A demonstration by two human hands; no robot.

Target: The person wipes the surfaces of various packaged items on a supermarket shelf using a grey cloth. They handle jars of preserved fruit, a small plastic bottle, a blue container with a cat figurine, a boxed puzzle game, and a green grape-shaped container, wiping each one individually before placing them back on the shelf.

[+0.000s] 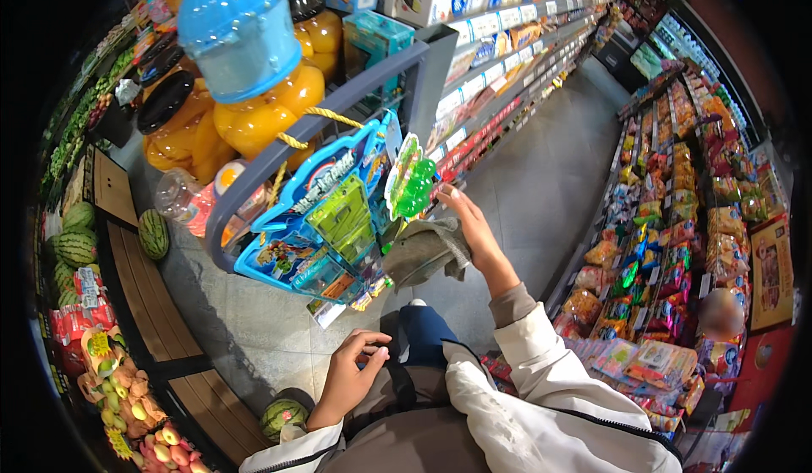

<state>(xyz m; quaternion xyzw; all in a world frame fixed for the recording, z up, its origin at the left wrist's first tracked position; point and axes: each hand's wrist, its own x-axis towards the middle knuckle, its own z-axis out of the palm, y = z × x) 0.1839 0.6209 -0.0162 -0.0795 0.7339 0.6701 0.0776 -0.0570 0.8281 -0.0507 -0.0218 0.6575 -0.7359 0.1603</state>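
Observation:
My right hand (474,229) is raised with its fingers extended beside a grey cloth (428,251); whether its hidden fingers or thumb grip the cloth cannot be made out. The cloth hangs below a green plastic toy (415,187) on a printed card. My left hand (355,368) is near my waist, its fingers loosely curled and nothing visible in it. Blue carded toy sets (330,219) hang by yellow rope from the grey rail (238,194) of a display rack. Behind the rail stand large yellow plastic jars (263,118) and a blue domed container (238,35).
Shelves of packaged snacks (501,48) line the aisle beyond the rack. Bagged snacks (672,238) fill the shelving on the right. Watermelons (153,234) and another watermelon (284,414) lie near a slatted wooden platform (149,289) on the left. Fruit (127,397) is stacked at lower left.

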